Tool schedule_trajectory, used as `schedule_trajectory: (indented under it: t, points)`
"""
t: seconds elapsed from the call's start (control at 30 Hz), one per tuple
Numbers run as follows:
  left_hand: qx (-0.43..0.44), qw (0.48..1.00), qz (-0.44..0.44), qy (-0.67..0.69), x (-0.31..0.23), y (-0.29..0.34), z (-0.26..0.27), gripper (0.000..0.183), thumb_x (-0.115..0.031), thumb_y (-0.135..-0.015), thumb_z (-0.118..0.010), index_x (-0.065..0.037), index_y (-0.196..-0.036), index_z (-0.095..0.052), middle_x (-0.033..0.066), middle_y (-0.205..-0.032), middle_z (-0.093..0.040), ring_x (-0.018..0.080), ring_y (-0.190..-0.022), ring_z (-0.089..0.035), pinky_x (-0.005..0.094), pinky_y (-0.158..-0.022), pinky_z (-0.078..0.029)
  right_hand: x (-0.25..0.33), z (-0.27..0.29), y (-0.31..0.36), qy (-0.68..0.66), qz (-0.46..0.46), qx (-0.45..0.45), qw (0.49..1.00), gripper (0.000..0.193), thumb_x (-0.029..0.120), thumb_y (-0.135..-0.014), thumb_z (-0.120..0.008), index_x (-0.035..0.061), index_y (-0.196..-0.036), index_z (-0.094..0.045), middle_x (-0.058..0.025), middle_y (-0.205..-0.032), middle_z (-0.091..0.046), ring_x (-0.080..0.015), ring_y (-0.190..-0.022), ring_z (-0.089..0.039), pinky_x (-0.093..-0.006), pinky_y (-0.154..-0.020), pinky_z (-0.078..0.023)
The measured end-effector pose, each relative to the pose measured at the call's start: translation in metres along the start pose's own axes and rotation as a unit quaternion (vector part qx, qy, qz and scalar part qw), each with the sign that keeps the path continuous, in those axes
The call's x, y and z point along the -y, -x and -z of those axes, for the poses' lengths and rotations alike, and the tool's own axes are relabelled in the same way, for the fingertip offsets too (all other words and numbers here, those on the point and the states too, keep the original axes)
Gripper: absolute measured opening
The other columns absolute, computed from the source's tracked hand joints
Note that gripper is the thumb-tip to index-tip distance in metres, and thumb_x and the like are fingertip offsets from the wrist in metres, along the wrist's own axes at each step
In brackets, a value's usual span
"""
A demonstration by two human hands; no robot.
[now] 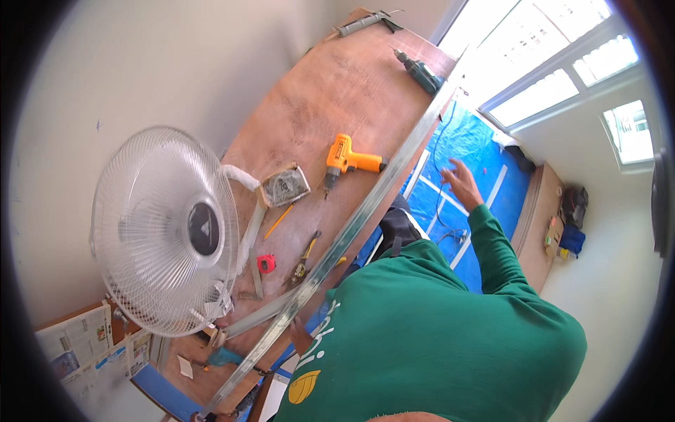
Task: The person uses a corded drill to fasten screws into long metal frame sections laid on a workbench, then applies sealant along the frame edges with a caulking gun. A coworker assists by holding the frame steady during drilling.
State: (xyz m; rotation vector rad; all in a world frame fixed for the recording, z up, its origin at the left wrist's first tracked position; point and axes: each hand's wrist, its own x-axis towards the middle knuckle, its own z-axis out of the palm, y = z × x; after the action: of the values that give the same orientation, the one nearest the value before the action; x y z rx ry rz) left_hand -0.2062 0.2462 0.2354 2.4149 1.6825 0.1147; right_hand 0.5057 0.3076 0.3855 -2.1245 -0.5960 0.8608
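Note:
A long galvanized metal channel (344,244) lies slantwise along the edge of a reddish-brown wooden tabletop (309,105). Close against its lower part is my left hand (301,336), mostly hidden by my green shirt, so its grip does not show. My right hand (462,184) is stretched out to the right above the blue floor sheet (485,169), its fingers apart and holding nothing. On the tabletop near the channel lie an orange cordless drill (344,158), a pair of pliers or snips (306,259), a red tape measure (266,264) and a yellow pencil (278,221).
A white-caged standing fan (169,232) fills the left side. An open box (285,186) sits beside the orange drill. A dark green drill (418,72) and a caulking gun (362,23) lie at the far end. Cables (439,148) cross the floor sheet; bags (574,211) stand right.

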Motion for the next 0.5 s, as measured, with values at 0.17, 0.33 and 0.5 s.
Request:
schedule_trajectory:
  t: [0.17, 0.33, 0.5]
  points:
    - [0.074, 0.994, 0.081, 0.002, -0.061, -0.009, 0.018, 0.045, -0.038, -0.107, -0.072, -0.016, -0.146, -0.068, 0.0137, -0.136, -0.072, 0.0394, -0.117, -0.071, 0.0533, -0.1, -0.058, 0.146, -0.029, -0.214, 0.086, 0.237, 0.024, 0.967, 0.074, 0.031, -0.105, -0.079, -0.0001, -0.165, -0.049, -0.027, -0.135, -0.075, -0.0408, -0.128, -0.073, -0.0493, -0.111, -0.056]
    - [0.195, 0.95, 0.238, 0.057, -0.175, -0.006, 0.049, 0.041, -0.037, -0.107, -0.072, -0.015, -0.142, -0.07, 0.0144, -0.133, -0.074, 0.0394, -0.117, -0.072, 0.0528, -0.099, -0.058, 0.229, -0.1, -0.458, 0.247, 0.371, 0.012, 0.895, 0.082, 0.021, -0.098, -0.078, 0.0036, -0.169, -0.04, -0.0257, -0.16, -0.06, -0.0447, -0.148, -0.057, -0.0588, -0.12, -0.049]
    - [0.278, 0.869, 0.387, 0.131, -0.29, -0.002, 0.068, 0.037, -0.036, -0.108, -0.072, -0.014, -0.137, -0.072, 0.015, -0.129, -0.075, 0.0394, -0.116, -0.073, 0.0523, -0.099, -0.059, 0.279, -0.152, -0.626, 0.474, 0.416, -0.032, 0.775, 0.081, 0.01, -0.099, -0.074, 0.0097, -0.171, -0.038, -0.018, -0.159, -0.058, -0.0378, -0.157, -0.05, -0.0757, -0.115, -0.047]
